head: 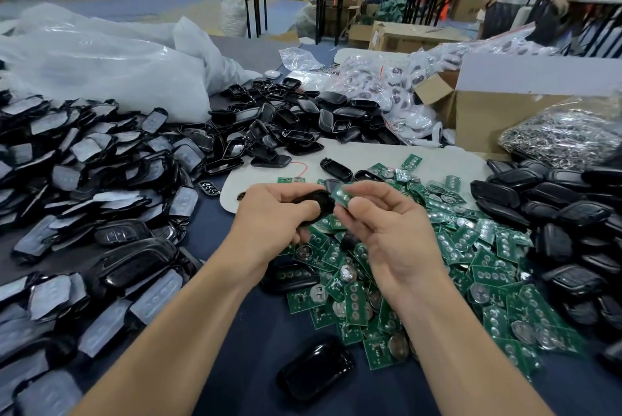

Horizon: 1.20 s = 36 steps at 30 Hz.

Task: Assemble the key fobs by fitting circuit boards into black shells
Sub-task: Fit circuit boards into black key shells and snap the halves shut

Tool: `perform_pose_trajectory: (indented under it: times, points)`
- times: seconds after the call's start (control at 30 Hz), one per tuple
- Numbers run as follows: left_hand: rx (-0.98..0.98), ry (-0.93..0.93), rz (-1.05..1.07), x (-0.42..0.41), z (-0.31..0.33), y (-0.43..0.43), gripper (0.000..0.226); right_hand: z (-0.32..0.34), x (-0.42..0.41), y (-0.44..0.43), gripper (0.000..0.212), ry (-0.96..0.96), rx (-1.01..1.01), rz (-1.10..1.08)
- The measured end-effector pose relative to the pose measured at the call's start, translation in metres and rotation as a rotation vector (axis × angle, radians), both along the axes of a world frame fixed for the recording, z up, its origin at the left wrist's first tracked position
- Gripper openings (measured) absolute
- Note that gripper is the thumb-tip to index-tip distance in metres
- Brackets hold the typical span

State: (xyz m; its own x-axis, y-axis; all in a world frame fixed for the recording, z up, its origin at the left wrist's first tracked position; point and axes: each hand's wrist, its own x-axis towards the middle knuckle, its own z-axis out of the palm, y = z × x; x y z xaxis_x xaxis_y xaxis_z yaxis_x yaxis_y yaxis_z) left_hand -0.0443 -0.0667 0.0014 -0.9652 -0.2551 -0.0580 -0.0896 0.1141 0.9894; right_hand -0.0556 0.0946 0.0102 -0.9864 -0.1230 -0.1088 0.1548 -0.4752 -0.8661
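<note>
left hand [269,217]: curled round a black shell [313,200], held above the table [242,331].
right hand [387,234]: pinched a green circuit board [341,195] between thumb and fingertips, touching the shell's far end.
step in hand: the board looked not yet seated; how far it had entered could not be told.
board heap [471,264]: many loose boards lay under and right of the hands, so most of the work seemed left.
empty shells [296,126]: heaped beyond the hands.
right heap [555,213]: black fob bodies, possibly finished; uncertain.
left heap [84,163]: black parts with grey pads.
</note>
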Motion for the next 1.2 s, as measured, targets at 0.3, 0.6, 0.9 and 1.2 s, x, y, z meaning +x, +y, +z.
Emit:
perform_pose_trajectory:
  times: [0.3,0.6,0.9,1.2]
  points:
    - [-0.077,0.066,0.087,0.0018,-0.0022,-0.0003,0.021,-0.0016,-0.0009,0.0031,0.022,-0.003,0.024,-0.036]
    - [0.047,0.029,-0.023,0.0007,0.001,0.003,0.04,-0.0028,-0.0026,0.0038,0.024,0.182,0.325,-0.127]
    - [0.115,-0.006,-0.039,0.0022,0.0003,0.001,0.025,-0.007,-0.0031,0.0007,0.028,0.281,0.471,-0.177]
    - [0.232,-0.003,-0.033,0.0035,0.0034,0.0038,0.02,-0.0093,-0.001,0.0009,0.016,0.3,0.632,-0.23]
